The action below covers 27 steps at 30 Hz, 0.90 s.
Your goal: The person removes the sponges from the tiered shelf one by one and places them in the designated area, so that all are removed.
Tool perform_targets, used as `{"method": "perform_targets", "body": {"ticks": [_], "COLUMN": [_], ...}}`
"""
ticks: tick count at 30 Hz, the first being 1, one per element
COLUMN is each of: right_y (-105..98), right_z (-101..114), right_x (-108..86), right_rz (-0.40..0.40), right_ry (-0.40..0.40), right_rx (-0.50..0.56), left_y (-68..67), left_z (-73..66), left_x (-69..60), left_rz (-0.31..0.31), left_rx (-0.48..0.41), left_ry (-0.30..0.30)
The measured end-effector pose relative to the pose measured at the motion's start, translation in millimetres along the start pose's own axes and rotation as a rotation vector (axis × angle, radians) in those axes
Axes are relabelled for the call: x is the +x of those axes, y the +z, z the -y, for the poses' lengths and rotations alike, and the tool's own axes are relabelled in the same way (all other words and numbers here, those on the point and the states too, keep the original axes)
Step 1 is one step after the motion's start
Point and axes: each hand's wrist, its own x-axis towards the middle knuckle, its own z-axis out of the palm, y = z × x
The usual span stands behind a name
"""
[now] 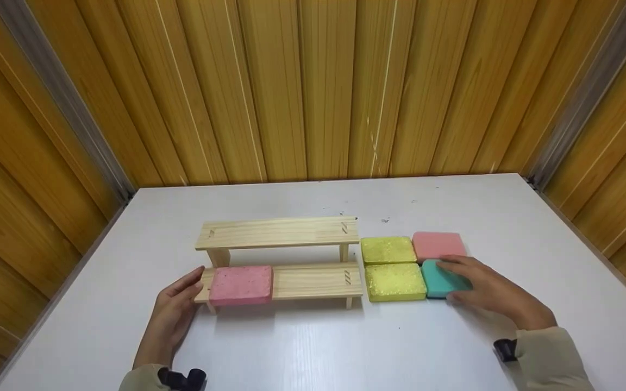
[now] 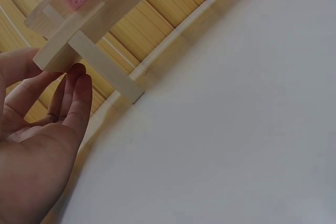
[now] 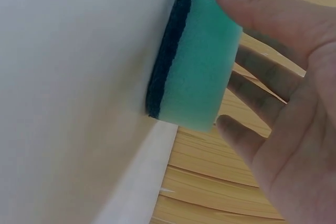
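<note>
My left hand [image 1: 174,309] grips the left end of the low front tier of a two-tier wooden stand [image 1: 313,282]. In the left wrist view its fingers [image 2: 79,98] curl at the plank's end, near a leg. A pink sponge [image 1: 240,285] lies on that tier's left part. My right hand [image 1: 489,288] spans a teal sponge [image 1: 443,279] on the table, thumb at its near edge and fingers toward the far edge. The right wrist view shows the teal sponge's dark scouring layer [image 3: 170,51] facing down, with the thumb against its side.
Two yellow sponges [image 1: 388,250] lie one behind the other, between the stand and the teal sponge. Behind the teal one is another pink sponge [image 1: 438,245]. The stand's upper tier [image 1: 277,232] rises at the back. Wood-patterned walls [image 1: 324,92] enclose the white table [image 1: 313,347].
</note>
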Motion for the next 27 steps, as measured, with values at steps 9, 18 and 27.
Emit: {"method": "perform_targets", "body": {"ticks": [9, 18, 27], "right_y": [-3.0, -0.2, 1.9], "right_z": [4.1, 9.2, 22.3], "right_x": [3.0, 4.5, 7.5], "right_rz": [-0.017, -0.12, -0.246], "right_ry": [0.042, 0.001, -0.129], "right_rx": [0.021, 0.006, -0.016], "left_y": [-1.4, -1.3, 0.4], "left_z": [-0.7, -0.4, 0.8], "left_x": [-0.3, -1.7, -0.8], "left_rz": [-0.01, -0.013, -0.011], "left_rx": [0.007, 0.002, 0.003], "left_ry": [-0.006, 0.009, 0.009]}}
